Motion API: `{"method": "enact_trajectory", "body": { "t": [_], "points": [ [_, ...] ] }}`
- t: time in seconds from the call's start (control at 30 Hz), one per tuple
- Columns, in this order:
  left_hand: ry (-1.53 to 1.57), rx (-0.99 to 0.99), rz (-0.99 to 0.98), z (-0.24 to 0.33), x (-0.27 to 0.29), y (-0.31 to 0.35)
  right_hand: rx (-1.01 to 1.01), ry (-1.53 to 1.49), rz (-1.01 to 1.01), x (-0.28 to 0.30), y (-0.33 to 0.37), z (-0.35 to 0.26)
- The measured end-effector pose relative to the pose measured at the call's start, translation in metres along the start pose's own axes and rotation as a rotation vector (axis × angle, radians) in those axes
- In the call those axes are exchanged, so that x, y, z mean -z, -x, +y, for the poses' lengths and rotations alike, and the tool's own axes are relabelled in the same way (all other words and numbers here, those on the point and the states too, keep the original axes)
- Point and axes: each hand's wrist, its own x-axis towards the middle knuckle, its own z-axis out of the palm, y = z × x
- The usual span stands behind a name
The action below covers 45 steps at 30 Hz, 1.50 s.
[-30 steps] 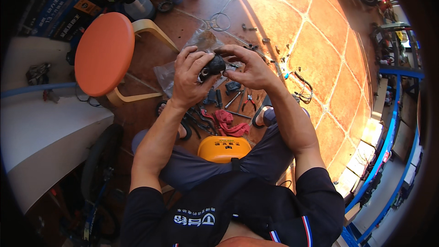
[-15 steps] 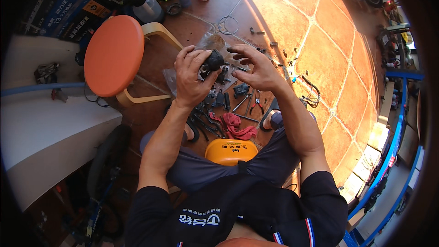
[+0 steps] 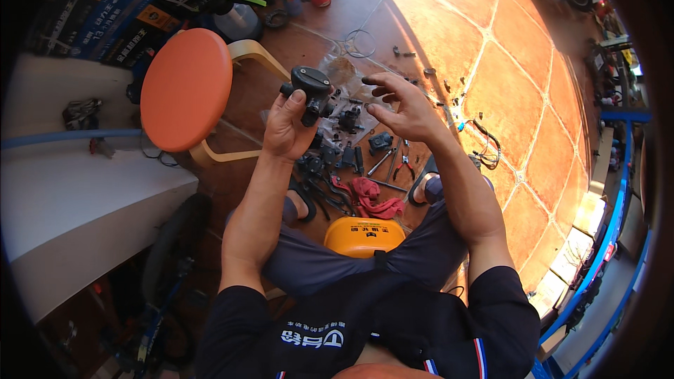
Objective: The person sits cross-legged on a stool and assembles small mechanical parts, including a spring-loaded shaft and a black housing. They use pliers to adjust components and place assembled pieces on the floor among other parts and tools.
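Black part (image 3: 311, 82) is sitting rotated versus the earlier frame, two-screw top now facing up. Orange stool (image 3: 186, 90) is standing far left; left hand (image 3: 286, 128) is pinching the part above tiled floor (image 3: 523, 91); right hand (image 3: 405, 109) is hovering just right, fingers spread.

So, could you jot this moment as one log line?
left hand: holds black part; right hand: open beside it; floor: red cloth, pliers

The left hand (image 3: 286, 130) is gripping a black part (image 3: 312, 84) — the right hand (image 3: 407, 112) is hovering near it, loosely curved.
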Motion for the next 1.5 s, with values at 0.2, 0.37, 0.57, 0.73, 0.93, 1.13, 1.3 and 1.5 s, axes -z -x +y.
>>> {"method": "enact_trajectory", "body": {
  "t": [0.2, 0.37, 0.57, 0.73, 0.93, 1.13, 1.3, 1.5],
  "points": [
    [0.189, 0.078, 0.092, 0.001, 0.007, -0.001, 0.016, -0.011, 0.030, -0.002, 0.000, 0.002],
    [0.251, 0.091, 0.089, 0.001, 0.011, -0.002, 0.021, 0.055, -0.006, 0.000, 0.000, 0.003],
    [0.326, 0.088, 0.010, -0.001, 0.013, -0.003, 0.042, 0.076, -0.008, 0.001, -0.001, 0.004],
    [0.253, 0.072, -0.118, 0.002, 0.009, -0.001, 0.052, 0.084, -0.003, 0.002, 0.000, 0.005],
    [0.219, 0.057, -0.143, 0.004, 0.005, 0.000, 0.048, 0.094, -0.004, 0.002, 0.001, 0.003],
    [0.237, 0.114, 0.084, 0.002, 0.009, -0.001, 0.043, 0.109, -0.015, 0.002, 0.001, 0.003],
    [0.292, 0.161, 0.144, 0.002, 0.011, -0.004, 0.045, 0.145, -0.027, 0.002, 0.002, 0.004],
    [0.300, 0.158, 0.167, 0.003, 0.007, -0.004, 0.037, 0.155, -0.040, 0.002, 0.001, 0.003]
  ]
}}
